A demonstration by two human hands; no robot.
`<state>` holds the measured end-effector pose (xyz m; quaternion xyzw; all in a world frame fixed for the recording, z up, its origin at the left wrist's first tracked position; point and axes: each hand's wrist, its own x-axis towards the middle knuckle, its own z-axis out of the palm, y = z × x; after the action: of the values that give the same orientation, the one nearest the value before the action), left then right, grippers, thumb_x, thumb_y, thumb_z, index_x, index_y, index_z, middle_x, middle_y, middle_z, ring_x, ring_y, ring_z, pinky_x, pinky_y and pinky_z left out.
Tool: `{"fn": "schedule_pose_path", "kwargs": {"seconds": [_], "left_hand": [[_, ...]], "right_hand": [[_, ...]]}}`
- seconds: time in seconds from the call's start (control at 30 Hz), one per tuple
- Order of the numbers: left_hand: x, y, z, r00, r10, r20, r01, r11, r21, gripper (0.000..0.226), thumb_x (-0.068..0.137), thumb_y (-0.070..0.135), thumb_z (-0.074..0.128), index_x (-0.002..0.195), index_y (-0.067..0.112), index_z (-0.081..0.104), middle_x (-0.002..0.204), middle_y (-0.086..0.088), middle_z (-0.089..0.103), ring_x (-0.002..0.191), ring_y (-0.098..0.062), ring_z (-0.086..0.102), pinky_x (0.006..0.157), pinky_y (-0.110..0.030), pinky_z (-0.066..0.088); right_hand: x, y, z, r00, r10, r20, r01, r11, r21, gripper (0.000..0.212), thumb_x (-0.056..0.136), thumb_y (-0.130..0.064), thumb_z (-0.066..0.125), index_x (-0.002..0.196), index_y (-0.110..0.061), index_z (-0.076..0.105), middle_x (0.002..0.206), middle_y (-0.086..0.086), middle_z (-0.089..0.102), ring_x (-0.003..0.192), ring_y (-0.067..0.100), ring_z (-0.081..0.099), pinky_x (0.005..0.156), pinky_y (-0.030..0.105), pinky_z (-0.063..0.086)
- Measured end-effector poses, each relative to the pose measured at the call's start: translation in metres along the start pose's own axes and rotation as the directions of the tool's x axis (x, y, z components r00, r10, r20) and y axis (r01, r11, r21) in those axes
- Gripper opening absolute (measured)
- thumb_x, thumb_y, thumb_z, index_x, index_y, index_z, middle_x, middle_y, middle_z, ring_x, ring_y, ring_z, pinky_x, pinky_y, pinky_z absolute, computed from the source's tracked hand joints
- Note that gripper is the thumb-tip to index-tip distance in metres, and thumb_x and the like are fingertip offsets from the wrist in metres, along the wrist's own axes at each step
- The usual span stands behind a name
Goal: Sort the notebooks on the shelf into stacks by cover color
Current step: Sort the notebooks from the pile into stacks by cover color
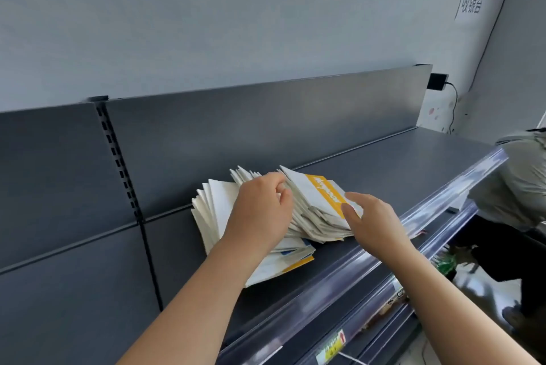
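A fanned pile of thin white notebooks (pixel 310 217) lies on the dark grey shelf (pixel 384 163). The top notebook (pixel 322 191) has a white cover with a yellow band. Lower down, covers with yellow and blue edges (pixel 295 259) stick out toward the front. My left hand (pixel 261 214) lies on the middle of the pile, its fingers curled into the notebook edges. My right hand (pixel 372 222) touches the near corner of the yellow-banded notebook, thumb on its cover; the fingers are hidden behind the hand.
The shelf has a dark back panel (pixel 266 122) and a clear price rail (pixel 413 217) along its front edge. Lower shelves with goods and tags (pixel 334 347) sit below. Another person (pixel 520 187) stands at the right end. A black adapter (pixel 437 81) hangs on the wall.
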<state>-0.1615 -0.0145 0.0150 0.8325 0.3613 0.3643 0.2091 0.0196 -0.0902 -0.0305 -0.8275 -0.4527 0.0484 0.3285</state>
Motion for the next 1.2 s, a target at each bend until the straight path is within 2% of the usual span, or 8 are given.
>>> {"fn": "schedule_pose_path", "kwargs": {"seconds": [0.13,0.27,0.37,0.47,0.57,0.8,1.03,1.2], "left_hand": [[0.026,0.011,0.037,0.996,-0.077,0.035,0.074,0.993,0.096,0.032,0.092,0.008,0.04,0.061,0.014,0.031,0.056,-0.003,0.038,0.051,-0.016,0.037,0.05,-0.031,0.03],[0.047,0.013,0.066,0.973,-0.225,0.053,0.208,0.953,0.22,0.026,0.093,0.013,0.042,0.068,0.008,0.04,0.068,-0.017,0.049,0.066,-0.034,0.05,0.054,-0.035,0.037],[0.058,0.016,0.079,0.947,-0.322,0.023,0.278,0.85,0.447,0.022,0.096,0.029,0.042,0.081,0.012,0.042,0.078,-0.006,0.055,0.072,-0.027,0.052,0.055,-0.03,0.034],[0.064,0.016,0.085,0.901,-0.432,-0.038,0.383,0.753,0.534,0.024,0.093,0.039,0.049,0.091,0.015,0.051,0.076,0.004,0.052,0.07,-0.018,0.05,0.053,-0.026,0.032],[0.063,0.014,0.083,0.855,-0.51,-0.099,0.485,0.714,0.505,0.019,0.088,0.034,0.055,0.089,0.016,0.047,0.075,0.005,0.051,0.064,-0.015,0.047,0.048,-0.025,0.028],[0.055,0.025,0.083,0.825,-0.556,-0.101,0.565,0.807,0.173,0.024,0.091,0.009,0.047,0.113,0.01,0.037,0.089,-0.001,0.052,0.069,-0.013,0.051,0.048,-0.025,0.033],[0.047,0.031,0.094,0.763,-0.637,-0.106,0.645,0.761,0.068,0.019,0.092,0.012,0.046,0.108,0.01,0.035,0.102,-0.006,0.056,0.081,-0.018,0.057,0.054,-0.028,0.044],[0.04,0.033,0.095,0.75,-0.644,-0.154,0.656,0.754,0.041,0.02,0.093,0.006,0.046,0.107,0.01,0.032,0.108,-0.007,0.054,0.076,-0.014,0.053,0.049,-0.022,0.041]], "right_hand": [[0.046,0.033,0.007,0.992,0.007,0.123,-0.008,1.0,0.009,0.035,0.097,-0.029,0.043,0.129,-0.021,0.055,0.13,0.0,0.057,0.114,0.023,0.054,0.093,0.033,0.043],[0.073,0.057,0.019,0.963,-0.078,0.259,0.08,0.997,0.001,0.029,0.094,-0.028,0.04,0.075,-0.014,0.056,0.079,0.0,0.059,0.08,0.025,0.054,0.074,0.036,0.046],[0.077,0.067,0.021,0.912,-0.239,0.333,0.231,0.971,0.062,0.03,0.098,-0.029,0.041,0.115,-0.02,0.065,0.12,-0.009,0.061,0.113,0.016,0.054,0.094,0.024,0.039],[0.077,0.072,0.021,0.851,-0.367,0.377,0.31,0.928,0.205,0.033,0.098,-0.028,0.045,0.129,-0.029,0.057,0.139,-0.015,0.048,0.13,0.006,0.042,0.107,0.018,0.027],[0.081,0.077,0.021,0.833,-0.39,0.392,0.302,0.915,0.269,0.033,0.098,-0.029,0.044,0.128,-0.032,0.056,0.136,-0.018,0.05,0.126,0.004,0.045,0.106,0.019,0.031],[0.095,0.094,0.011,0.914,-0.26,0.312,0.214,0.961,0.174,0.031,0.096,-0.02,0.034,0.109,-0.013,0.062,0.097,0.001,0.064,0.081,0.022,0.055,0.068,0.037,0.046],[0.089,0.082,0.019,0.849,-0.361,0.386,0.229,0.909,0.348,0.045,0.098,-0.01,0.029,0.137,-0.022,0.048,0.136,-0.013,0.051,0.127,0.012,0.044,0.094,0.014,0.032],[0.095,0.084,0.019,0.894,-0.309,0.323,0.19,0.917,0.35,0.043,0.098,-0.011,0.03,0.137,-0.019,0.048,0.137,-0.008,0.051,0.129,0.015,0.044,0.095,0.018,0.031]]}}
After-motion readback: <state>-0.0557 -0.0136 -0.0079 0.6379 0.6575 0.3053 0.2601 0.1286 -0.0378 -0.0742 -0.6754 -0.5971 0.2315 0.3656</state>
